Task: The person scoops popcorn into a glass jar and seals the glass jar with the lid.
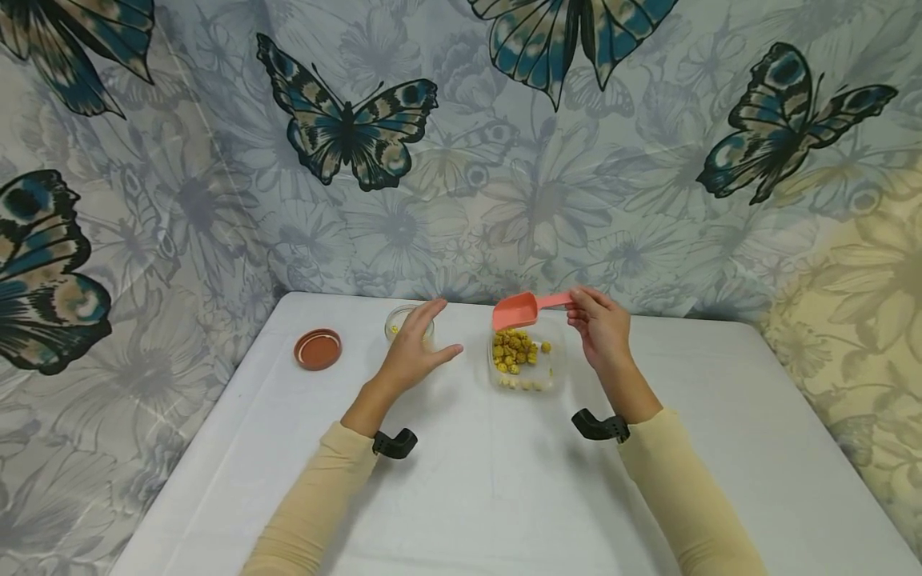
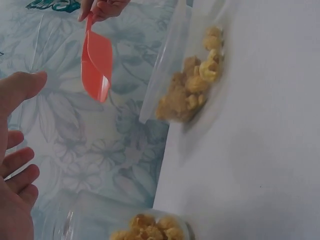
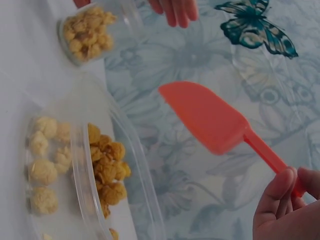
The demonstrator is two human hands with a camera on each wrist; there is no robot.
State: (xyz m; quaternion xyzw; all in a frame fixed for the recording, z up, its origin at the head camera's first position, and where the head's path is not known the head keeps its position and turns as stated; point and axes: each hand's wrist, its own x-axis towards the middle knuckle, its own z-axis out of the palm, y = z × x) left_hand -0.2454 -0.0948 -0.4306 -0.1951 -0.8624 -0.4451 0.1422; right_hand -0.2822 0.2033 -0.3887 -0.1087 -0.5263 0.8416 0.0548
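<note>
My right hand (image 1: 601, 328) pinches the handle of a coral-red plastic scoop (image 1: 515, 311) between thumb and fingers. No popcorn shows in its bowl, which is held above the back of a clear plastic container (image 1: 551, 386). Caramel popcorn (image 1: 513, 349) lies in that container, mostly toward its left side. My left hand (image 1: 410, 352) has its thumb spread from its fingers and holds nothing. It hovers by a glass jar (image 3: 120, 30), partly hiding it in the head view. Popcorn (image 3: 87, 37) sits in the bottom of the jar.
A round reddish-brown lid (image 1: 318, 350) lies on the white table (image 1: 497, 496) left of the jar. Behind the table hangs a butterfly-patterned cloth (image 1: 461, 216), close to the back edge. Dark bands (image 1: 394, 444) circle both wrists.
</note>
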